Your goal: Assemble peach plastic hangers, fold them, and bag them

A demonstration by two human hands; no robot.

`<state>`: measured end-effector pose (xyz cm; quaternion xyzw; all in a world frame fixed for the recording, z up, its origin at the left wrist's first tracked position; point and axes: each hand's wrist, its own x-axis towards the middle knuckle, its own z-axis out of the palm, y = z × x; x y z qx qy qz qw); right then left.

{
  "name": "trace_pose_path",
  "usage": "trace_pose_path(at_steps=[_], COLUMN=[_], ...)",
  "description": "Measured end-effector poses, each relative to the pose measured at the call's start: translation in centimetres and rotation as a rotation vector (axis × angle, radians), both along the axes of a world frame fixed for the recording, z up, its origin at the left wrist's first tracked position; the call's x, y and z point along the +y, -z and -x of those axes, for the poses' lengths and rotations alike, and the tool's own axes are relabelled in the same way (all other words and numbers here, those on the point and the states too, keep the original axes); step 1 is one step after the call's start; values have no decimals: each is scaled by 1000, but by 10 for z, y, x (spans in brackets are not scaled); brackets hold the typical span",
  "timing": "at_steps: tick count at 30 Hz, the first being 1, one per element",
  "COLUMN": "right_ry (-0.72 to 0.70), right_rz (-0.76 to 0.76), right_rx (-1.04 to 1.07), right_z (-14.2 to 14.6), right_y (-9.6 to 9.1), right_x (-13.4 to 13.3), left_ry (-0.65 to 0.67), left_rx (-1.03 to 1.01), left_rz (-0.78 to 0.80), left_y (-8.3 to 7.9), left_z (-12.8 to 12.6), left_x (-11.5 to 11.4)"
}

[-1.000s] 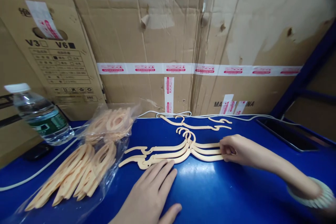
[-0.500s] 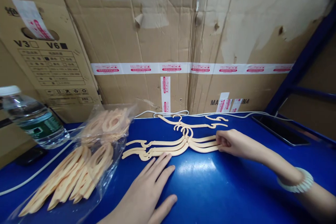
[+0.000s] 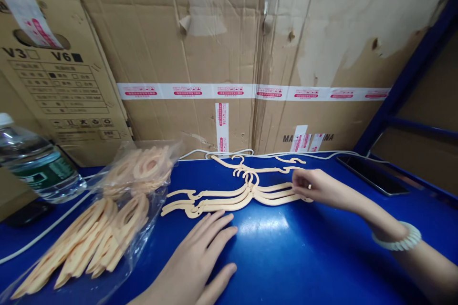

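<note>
Several cream folding clothes hangers lie stacked on the blue table, their hooks bunched at the middle and their left arm ends bent outward. My left hand rests flat with fingers spread, fingertips by the near edge of the stack's left arm. At the stack's right end, my right hand has its fingers curled closed around a hanger arm; the exact contact is partly hidden by the fingers. Behind the stack lies another cream hanger, with a loose-looking arm piece farther back.
To the left, a clear plastic bag holds more cream hanger parts. A water bottle and a black object stand beyond it. A phone lies at the back right. White cable runs along cardboard.
My right hand has risen slightly at the hanger arms, and a hanger end now shows beneath it. My left hand stays in place. The whole view has shifted a little.
</note>
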<state>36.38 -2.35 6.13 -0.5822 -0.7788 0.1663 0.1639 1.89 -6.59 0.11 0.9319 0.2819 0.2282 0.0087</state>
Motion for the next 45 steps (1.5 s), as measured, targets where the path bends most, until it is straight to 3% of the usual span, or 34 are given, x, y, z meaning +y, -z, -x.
trace_pose_path(at_steps=[5, 10, 15, 19, 22, 25, 33, 45], right_ry=[108, 154, 278, 365, 429, 387, 169, 222], right_rz=[-4, 37, -77, -177, -346, -439, -378, -437], right_rx=[341, 505, 607, 522, 196, -15, -182, -141], right_z=[-5, -4, -8, -29, -50, -68, -91, -93], right_y=[-6, -6, -3, 1, 8, 21, 55, 49], right_x=[4, 8, 12, 17, 26, 39, 65, 56], left_ry=[4, 8, 27, 34, 39, 36, 38, 31], left_rx=[-25, -52, -49, -67, -86, -96, -93, -79], left_rz=[48, 76, 70, 60, 56, 59, 84, 176], left_y=[-6, -6, -7, -4, -1, 0, -3, -10], left_z=[-1, -2, -2, -3, -3, -2, -2, -3], left_x=[-3, -3, -3, -1, -1, 0, -1, -6])
